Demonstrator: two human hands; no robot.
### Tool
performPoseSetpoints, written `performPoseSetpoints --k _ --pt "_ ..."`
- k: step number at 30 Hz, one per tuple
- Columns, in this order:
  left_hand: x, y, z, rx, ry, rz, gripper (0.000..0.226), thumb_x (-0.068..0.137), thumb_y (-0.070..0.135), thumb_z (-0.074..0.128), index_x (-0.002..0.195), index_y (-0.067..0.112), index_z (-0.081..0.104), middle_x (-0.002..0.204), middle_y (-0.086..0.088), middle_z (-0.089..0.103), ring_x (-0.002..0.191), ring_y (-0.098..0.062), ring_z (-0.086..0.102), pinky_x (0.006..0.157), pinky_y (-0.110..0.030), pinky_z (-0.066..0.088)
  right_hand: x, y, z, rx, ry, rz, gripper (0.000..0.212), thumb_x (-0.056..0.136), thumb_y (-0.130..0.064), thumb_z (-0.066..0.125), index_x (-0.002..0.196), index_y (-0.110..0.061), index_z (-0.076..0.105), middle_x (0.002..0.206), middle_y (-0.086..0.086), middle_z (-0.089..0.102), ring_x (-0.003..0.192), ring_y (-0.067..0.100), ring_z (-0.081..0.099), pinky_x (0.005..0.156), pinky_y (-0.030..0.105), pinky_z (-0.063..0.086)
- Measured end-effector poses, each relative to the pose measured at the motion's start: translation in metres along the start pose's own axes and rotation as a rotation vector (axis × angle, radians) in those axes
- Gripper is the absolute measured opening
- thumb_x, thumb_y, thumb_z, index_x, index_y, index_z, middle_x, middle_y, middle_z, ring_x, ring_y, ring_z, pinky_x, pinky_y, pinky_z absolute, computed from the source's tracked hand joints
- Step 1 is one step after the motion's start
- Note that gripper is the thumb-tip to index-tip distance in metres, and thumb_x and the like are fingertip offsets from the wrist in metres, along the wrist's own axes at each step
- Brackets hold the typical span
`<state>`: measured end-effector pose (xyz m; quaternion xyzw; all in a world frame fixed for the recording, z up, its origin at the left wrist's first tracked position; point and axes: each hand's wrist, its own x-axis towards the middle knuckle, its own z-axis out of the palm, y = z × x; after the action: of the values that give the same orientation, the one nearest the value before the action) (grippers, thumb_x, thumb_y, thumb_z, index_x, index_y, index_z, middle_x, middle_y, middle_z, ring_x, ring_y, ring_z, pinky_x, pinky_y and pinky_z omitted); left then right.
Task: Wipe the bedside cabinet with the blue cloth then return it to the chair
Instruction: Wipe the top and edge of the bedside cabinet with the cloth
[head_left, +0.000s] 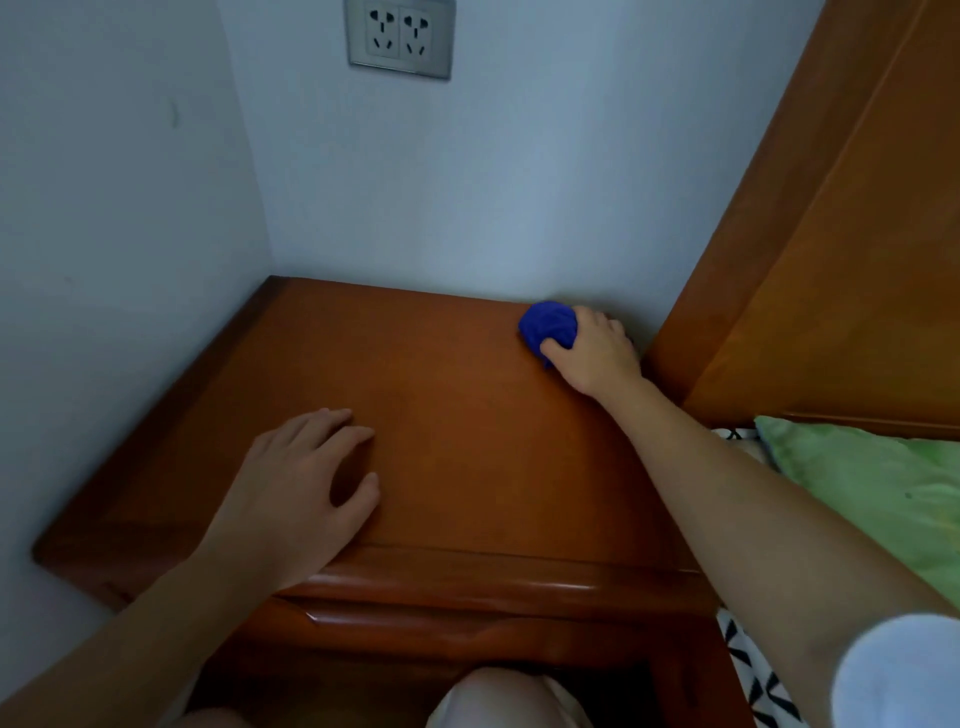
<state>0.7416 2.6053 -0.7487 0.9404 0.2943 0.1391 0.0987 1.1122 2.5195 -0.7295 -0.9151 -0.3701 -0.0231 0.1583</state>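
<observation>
Blue cloth (546, 323) | bunched, partly hidden under right hand (592, 356) | cabinet (441, 415) front cropped

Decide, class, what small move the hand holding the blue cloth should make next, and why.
Probably sweep the blue cloth leftward along the back edge. The right hand grips it bunched in the far right corner of the bedside cabinet; the top stretches away to its left.

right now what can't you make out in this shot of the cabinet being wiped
Head view only:
- The chair: outside the frame.
- Part of the bunched blue cloth: covered by the right hand gripping it.
- Back right corner of the brown wooden bedside cabinet: behind that hand and cloth.
- The cabinet's front: cut off by the bottom edge, dark, partly behind a knee.
- Surface under the left hand resting on top.
</observation>
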Motion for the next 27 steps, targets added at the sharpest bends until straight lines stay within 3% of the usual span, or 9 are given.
performPoseSetpoints --k 8,15,19,23,27 --pt "0.001 -0.001 0.003 -0.012 0.021 -0.002 0.061 0.087 0.062 0.034 0.137 0.034 0.056 0.147 0.008 0.049 0.141 -0.015 0.037 0.113 -0.038 0.026 0.047 -0.001 0.006 -0.019 -0.011 0.003 0.073 0.085 -0.065 0.052 0.141 -0.018 0.049 0.142 0.009 0.054 0.129 0.036 0.048 0.101 0.045 0.045" --pt "0.0 0.001 -0.001 -0.017 0.017 -0.003 0.064 0.087 0.063 0.031 0.139 0.033 0.054 0.149 0.007 0.047 0.142 -0.014 0.035 0.114 -0.037 0.024 0.01 -0.003 0.003 0.019 -0.03 -0.039 0.069 0.085 -0.062 0.053 0.142 -0.023 0.047 0.139 0.006 0.056 0.129 0.036 0.048 0.101 0.046 0.045" --pt "-0.001 0.002 -0.001 -0.024 0.014 -0.012 0.064 0.088 0.062 0.03 0.14 0.032 0.053 0.15 0.007 0.046 0.143 -0.015 0.034 0.116 -0.04 0.025 -0.064 -0.01 -0.008 0.041 -0.077 -0.193 0.068 0.092 -0.057 0.057 0.149 -0.024 0.041 0.145 0.003 0.052 0.134 0.031 0.043 0.109 0.043 0.039" --pt "-0.001 0.001 0.001 -0.027 0.027 -0.013 0.062 0.088 0.061 0.033 0.136 0.03 0.057 0.147 0.004 0.051 0.141 -0.018 0.039 0.115 -0.045 0.031 -0.138 -0.013 -0.019 0.082 -0.168 -0.434 0.074 0.088 -0.063 0.053 0.152 -0.028 0.039 0.149 -0.009 0.048 0.138 0.015 0.04 0.116 0.038 0.035" --pt "-0.001 0.0 0.003 -0.023 0.034 -0.008 0.058 0.089 0.059 0.036 0.136 0.031 0.056 0.147 0.005 0.05 0.14 -0.017 0.039 0.114 -0.043 0.031 -0.138 -0.012 -0.024 0.133 -0.242 -0.515 0.07 0.083 -0.063 0.055 0.146 -0.035 0.043 0.143 -0.017 0.049 0.135 0.008 0.04 0.113 0.035 0.036"
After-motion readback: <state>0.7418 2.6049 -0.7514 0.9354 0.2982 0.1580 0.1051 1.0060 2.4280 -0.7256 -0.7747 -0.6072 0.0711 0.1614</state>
